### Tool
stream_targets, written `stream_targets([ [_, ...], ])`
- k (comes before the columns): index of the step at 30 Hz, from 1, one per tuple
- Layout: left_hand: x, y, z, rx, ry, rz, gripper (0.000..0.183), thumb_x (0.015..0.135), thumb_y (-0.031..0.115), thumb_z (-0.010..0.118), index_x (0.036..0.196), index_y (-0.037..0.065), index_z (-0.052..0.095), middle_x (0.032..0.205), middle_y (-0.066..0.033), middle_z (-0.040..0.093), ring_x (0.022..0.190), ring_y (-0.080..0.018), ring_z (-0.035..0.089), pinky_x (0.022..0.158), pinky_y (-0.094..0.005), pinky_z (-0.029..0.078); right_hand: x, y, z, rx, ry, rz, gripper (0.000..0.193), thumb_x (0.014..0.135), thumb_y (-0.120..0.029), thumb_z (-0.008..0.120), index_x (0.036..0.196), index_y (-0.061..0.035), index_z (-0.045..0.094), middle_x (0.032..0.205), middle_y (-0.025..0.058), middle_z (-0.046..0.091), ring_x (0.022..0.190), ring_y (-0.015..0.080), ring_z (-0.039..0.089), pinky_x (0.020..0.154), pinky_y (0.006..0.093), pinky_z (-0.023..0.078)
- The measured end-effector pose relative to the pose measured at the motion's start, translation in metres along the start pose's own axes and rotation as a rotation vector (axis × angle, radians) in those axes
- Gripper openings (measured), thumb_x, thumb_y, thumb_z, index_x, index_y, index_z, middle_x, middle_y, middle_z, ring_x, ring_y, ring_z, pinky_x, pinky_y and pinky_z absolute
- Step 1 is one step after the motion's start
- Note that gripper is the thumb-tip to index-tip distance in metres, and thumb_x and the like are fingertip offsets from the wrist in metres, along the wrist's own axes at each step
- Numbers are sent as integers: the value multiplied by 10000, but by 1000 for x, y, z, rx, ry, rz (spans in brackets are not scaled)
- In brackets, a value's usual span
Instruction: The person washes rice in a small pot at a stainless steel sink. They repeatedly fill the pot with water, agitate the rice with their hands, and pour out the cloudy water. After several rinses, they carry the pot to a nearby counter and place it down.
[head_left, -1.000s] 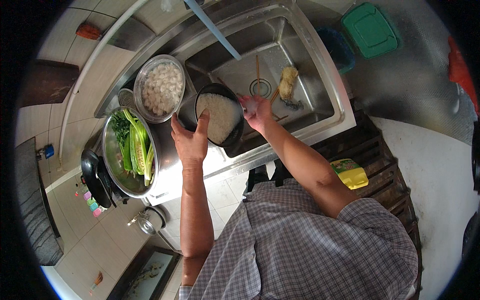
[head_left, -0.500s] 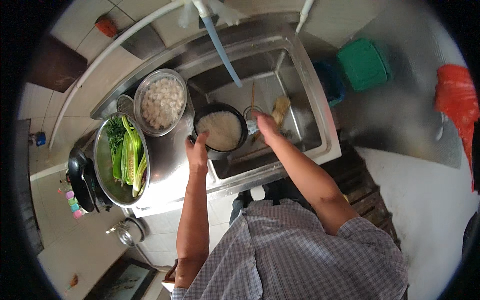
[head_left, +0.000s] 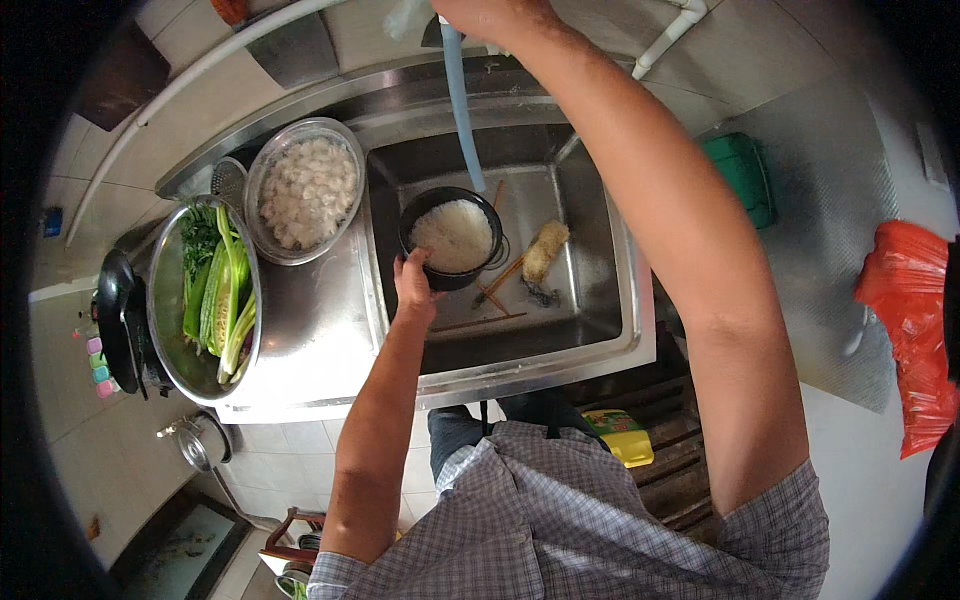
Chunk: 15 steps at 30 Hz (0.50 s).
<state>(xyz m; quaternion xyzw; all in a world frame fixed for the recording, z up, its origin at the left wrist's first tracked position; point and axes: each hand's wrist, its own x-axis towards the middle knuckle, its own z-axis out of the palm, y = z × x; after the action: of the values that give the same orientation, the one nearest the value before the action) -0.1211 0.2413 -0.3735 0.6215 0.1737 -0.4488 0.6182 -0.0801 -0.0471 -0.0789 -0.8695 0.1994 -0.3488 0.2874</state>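
Observation:
A dark round pot [head_left: 494,222] holding white rice [head_left: 456,235] is in the sink, under the lower end of a blue hose [head_left: 461,110]. My left hand [head_left: 415,285] grips the pot's near-left rim, thumb over the edge. At the top edge of the picture, my right hand [head_left: 492,18] is closed at the tap where the hose begins; part of the hand is cut off. To the right of the pot lie a tan scrubber [head_left: 546,250] and several thin brown sticks.
On the counter left of the sink [head_left: 630,290] stand a bowl of pale pieces in liquid [head_left: 310,190] and a metal basin [head_left: 160,300] with green vegetables. A black pan [head_left: 117,320] is farther left. A green bin [head_left: 742,180] and red plastic bag [head_left: 900,320] are at right.
My right hand has left the sink and risen to the tap. My left hand has shifted the pot right into the sink, beneath the hose. The view has shifted slightly.

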Motion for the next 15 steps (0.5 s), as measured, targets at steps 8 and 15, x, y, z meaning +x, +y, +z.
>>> stream_targets([
  [8, 13, 16, 35, 49, 76, 27, 659, 858, 421, 658, 1429, 170, 445, 1471, -125, 442, 1345, -361, 458, 979, -586, 432, 15, 20, 1, 165, -168, 106, 431, 999, -393, 603, 967, 23, 712, 811, 175, 724, 786, 329, 705, 730, 449, 536],
  [15, 21, 6, 34, 23, -82, 23, 564, 841, 480, 651, 1313, 197, 524, 1402, -91, 480, 1259, -314, 493, 950, -543, 450, 40, 68, 3, 604, -307, 194, 399, 958, -404, 701, 942, -7, 729, 929, 85, 713, 889, 191, 628, 819, 346, 477],
])
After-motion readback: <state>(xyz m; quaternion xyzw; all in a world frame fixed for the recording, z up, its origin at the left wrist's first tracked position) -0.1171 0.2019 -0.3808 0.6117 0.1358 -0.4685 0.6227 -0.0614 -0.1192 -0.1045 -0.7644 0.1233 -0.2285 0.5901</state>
